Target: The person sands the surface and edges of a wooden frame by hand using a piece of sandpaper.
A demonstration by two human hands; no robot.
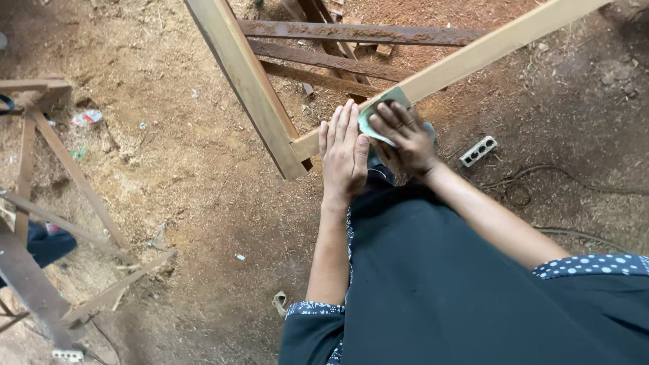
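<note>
A pale wooden frame (250, 81) stands in front of me, its long rail (473, 54) running up to the right from a corner joint (297, 152). My left hand (345, 155) lies flat on the rail near that corner, fingers together and pointing away. My right hand (405, 138) presses a light green sheet of sandpaper (375, 115) against the rail just right of the left hand, fingers spread over it.
Rusty brown bars (351, 32) lie behind the frame on the sawdust-covered ground. A wooden trestle (67, 176) stands at the left. A white socket strip (478, 151) and a cable (541, 179) lie at the right. Litter scraps dot the ground.
</note>
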